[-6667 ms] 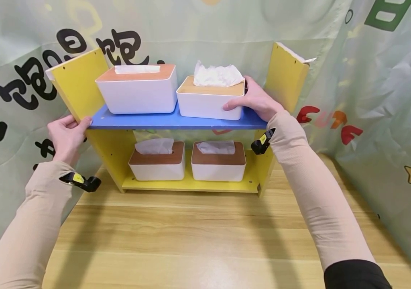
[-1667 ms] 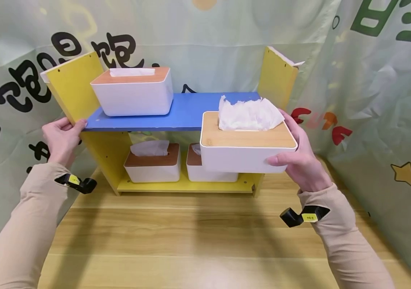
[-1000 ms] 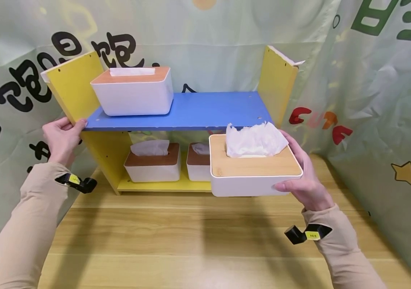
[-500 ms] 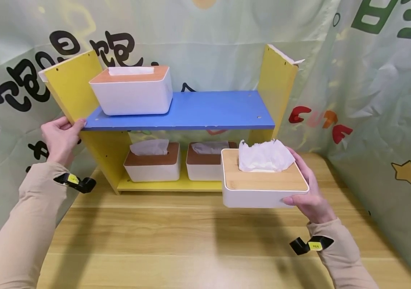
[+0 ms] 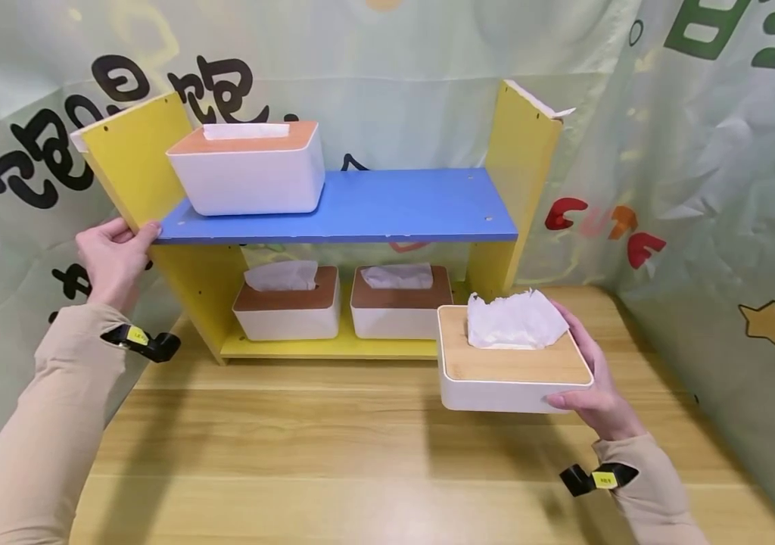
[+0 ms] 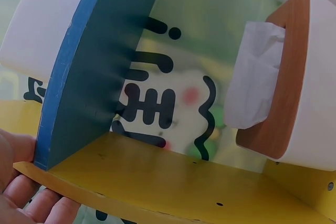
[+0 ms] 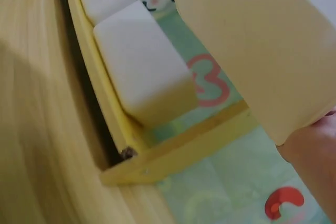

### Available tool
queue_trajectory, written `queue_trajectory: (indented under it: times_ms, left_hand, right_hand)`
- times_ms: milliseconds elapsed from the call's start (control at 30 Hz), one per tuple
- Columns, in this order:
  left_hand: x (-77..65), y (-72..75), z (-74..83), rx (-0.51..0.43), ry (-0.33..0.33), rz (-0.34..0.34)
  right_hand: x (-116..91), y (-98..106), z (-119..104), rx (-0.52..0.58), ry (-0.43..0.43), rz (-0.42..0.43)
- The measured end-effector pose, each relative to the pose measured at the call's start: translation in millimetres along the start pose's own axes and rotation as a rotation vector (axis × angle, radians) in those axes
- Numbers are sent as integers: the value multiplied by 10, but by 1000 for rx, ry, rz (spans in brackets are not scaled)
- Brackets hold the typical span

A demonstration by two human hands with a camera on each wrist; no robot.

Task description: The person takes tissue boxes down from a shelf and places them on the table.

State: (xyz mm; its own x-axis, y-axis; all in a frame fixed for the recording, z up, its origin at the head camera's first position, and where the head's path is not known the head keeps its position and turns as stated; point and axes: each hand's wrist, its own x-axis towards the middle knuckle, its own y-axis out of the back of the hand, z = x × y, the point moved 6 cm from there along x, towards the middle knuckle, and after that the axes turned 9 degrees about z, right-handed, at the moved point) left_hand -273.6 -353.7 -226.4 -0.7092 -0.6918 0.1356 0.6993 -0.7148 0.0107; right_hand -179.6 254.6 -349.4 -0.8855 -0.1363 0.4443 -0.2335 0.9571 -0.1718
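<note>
My right hand [image 5: 595, 382] grips a white tissue box [image 5: 496, 369] by its right end, thumb on the front face and fingers behind. The box has a light wooden lid with a crumpled tissue standing out of it. It hangs above the table, in front of the right end of a yellow and blue shelf unit [image 5: 415, 208]. My left hand [image 5: 113, 261] holds the unit's left side panel, its thumb at the blue board's front corner. In the left wrist view the fingers [image 6: 44, 203] curl round the yellow panel's edge. The right wrist view shows the held box's pale underside [image 7: 257, 40].
Another tissue box [image 5: 251, 182] sits at the left of the blue board. Two brown-lidded tissue boxes, one left [image 5: 288, 322] and one right [image 5: 394, 322], stand on the yellow lower shelf. A printed curtain [image 5: 387, 91] hangs behind the wooden table [image 5: 292, 454].
My right hand has taken the tissue box off the right of the blue board and brought it forward, down and rightward. My left hand keeps its hold on the side panel.
</note>
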Motion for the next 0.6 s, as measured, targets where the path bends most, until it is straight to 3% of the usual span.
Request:
queue_trajectory:
  times_ms: [333, 600]
  left_hand:
    - [6, -16, 3, 18, -16, -5]
    - [2, -4, 3, 26, -9, -4]
  right_hand:
    - [-213, 370, 51, -92, -56, 78]
    - [-271, 634, 36, -45, 23, 23]
